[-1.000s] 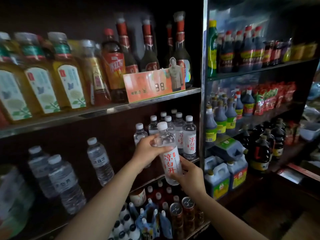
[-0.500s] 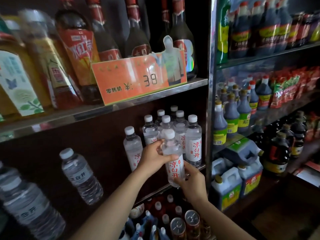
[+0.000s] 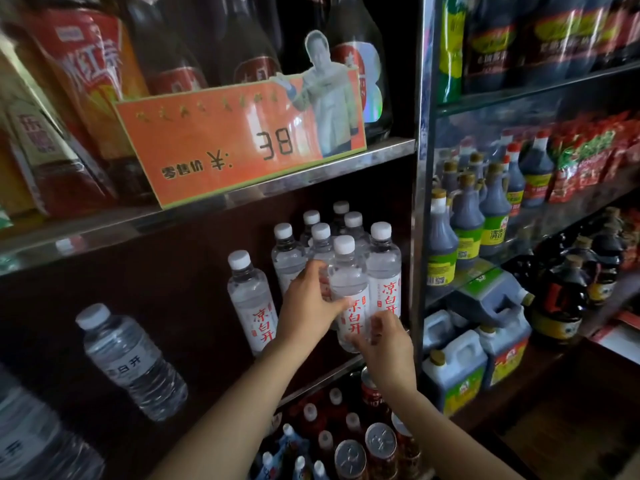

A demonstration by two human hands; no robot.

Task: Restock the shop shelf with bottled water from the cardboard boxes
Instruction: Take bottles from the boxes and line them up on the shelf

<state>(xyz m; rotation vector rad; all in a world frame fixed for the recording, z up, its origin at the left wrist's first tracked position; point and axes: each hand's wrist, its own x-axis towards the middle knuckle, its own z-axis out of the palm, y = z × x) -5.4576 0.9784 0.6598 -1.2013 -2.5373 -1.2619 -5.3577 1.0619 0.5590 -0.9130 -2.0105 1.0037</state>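
Observation:
A clear water bottle (image 3: 347,282) with a white cap and red characters stands upright at the front of the middle shelf (image 3: 322,377), in a cluster of several like bottles (image 3: 382,271). My left hand (image 3: 308,303) grips its left side, thumb across the label. My right hand (image 3: 384,344) holds its lower end from the right, fingers curled around the base. Another such bottle (image 3: 251,296) stands apart to the left. No cardboard box is in view.
Larger water bottles (image 3: 130,358) stand further left. An orange price card (image 3: 239,140) leans on the upper shelf before dark bottles. Cans and small bottles (image 3: 349,441) fill the shelf below. A metal post (image 3: 420,168) divides off vinegar and oil jugs (image 3: 453,375) on the right.
The view has moved closer to the shelf. Both hands have carried the bottle up and back, so it now stands among the cluster next to the rightmost bottle.

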